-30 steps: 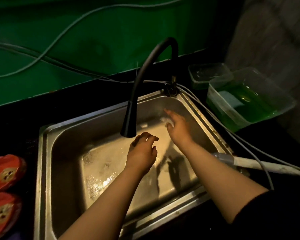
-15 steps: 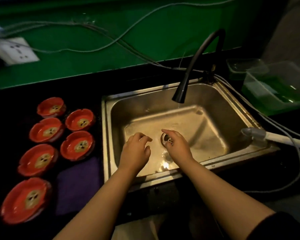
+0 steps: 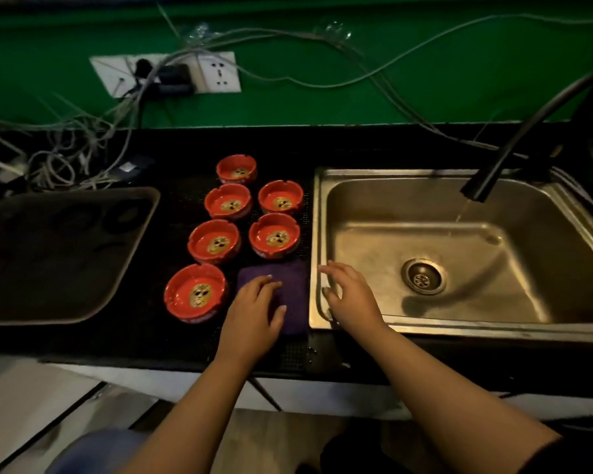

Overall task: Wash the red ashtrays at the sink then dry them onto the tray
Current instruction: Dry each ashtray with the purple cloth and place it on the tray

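Now left hand (image 3: pixel 254 311) rests loose-fingered on purple cloth (image 3: pixel 290 285), right hand (image 3: pixel 351 297) spread, empty

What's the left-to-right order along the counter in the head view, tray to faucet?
Tray → nearest red ashtray → left hand on the purple cloth → right hand at the sink's left rim → sink drain → faucet, water running.

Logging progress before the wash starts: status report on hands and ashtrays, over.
Both hands empty: left hand over purple cloth, right hand at sink rim. Six red ashtrays on counter. Tray bare. Tap running.
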`<state>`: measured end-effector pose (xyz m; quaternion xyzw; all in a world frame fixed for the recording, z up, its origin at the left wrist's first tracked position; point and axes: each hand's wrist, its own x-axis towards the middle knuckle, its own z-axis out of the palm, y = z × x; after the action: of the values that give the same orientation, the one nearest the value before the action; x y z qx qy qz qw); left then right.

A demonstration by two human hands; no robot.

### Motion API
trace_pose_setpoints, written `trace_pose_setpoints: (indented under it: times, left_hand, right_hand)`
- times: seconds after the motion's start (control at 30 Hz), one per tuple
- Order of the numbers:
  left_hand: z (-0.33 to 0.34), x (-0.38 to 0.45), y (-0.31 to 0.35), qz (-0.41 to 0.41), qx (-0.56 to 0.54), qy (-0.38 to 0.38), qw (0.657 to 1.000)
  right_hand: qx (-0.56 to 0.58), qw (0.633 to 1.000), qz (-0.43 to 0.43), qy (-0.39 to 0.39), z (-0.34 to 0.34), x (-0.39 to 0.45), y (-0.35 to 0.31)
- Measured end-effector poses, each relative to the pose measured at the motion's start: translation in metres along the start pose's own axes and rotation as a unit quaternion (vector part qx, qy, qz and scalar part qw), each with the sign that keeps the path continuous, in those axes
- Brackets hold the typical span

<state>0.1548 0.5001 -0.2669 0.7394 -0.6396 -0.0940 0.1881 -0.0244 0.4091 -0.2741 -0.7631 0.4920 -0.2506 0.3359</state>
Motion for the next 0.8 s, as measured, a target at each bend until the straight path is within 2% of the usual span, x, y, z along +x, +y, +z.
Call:
trace_pose_setpoints:
  times: [0.17,0.4,0.47,0.6,0.67,0.8]
  left_hand:
    - [0.011,-0.013,-0.016,0.021,0.071,-0.131,0.989]
    - [-0.006,0.008,-0.008,-0.003,0.083,-0.194,0.978]
    - [-0.017,0.011,-0.003,-0.016,0.016,-0.184,0.983]
    - [-0.045,0.012,-0.001,-0.040,-0.109,-0.074,0.990]
    - [-0.059,0.012,0.000,-0.061,-0.162,-0.050,0.984]
    - [-0.084,0.015,-0.005,-0.101,-0.284,-0.048,0.952]
  right_hand:
    - [-0.018,0.999,-0.009,-0.026,0.018,0.006,-0.013]
    - [-0.059,0.995,-0.002,-0.079,0.022,0.003,-0.012]
    - [-0.063,0.993,-0.004,-0.096,0.018,0.004,-0.013]
    - [-0.055,0.988,-0.031,-0.140,0.009,0.008,-0.019]
    - [-0.044,0.990,-0.047,-0.127,0.004,0.012,-0.024]
    - [0.004,0.993,-0.059,-0.101,-0.007,0.022,-0.035]
